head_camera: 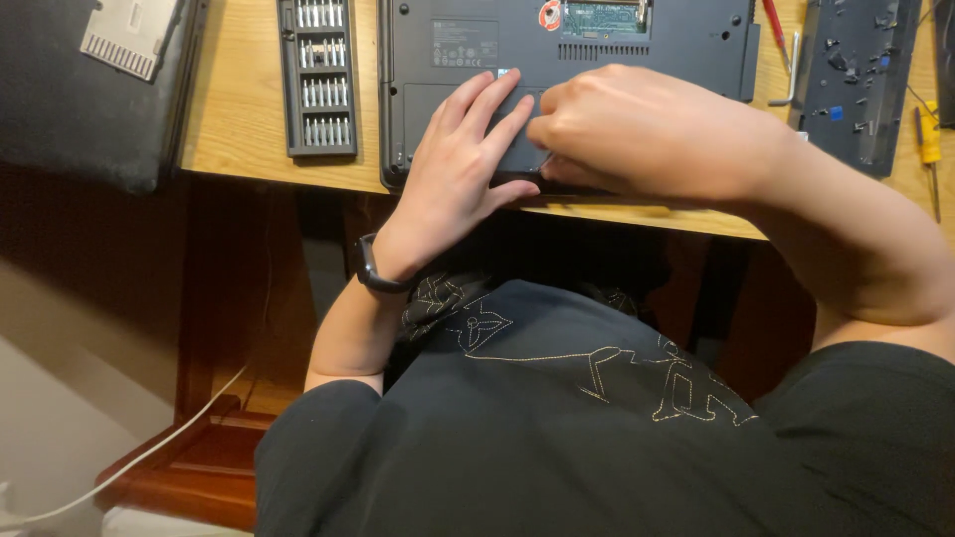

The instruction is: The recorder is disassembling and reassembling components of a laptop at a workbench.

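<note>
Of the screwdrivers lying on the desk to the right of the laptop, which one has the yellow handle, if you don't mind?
The yellow-handled screwdriver is at the far right edge, beyond the dark removed panel. The red-handled screwdriver lies between that panel and the laptop.

Light wooden bench (239,109) spans the far side of the scene. Dark reddish wooden frame (199,298) stands beneath its near edge, with a base rail (189,467) at near left. White cable (129,467) runs across the pale floor (60,398) at left.
</note>
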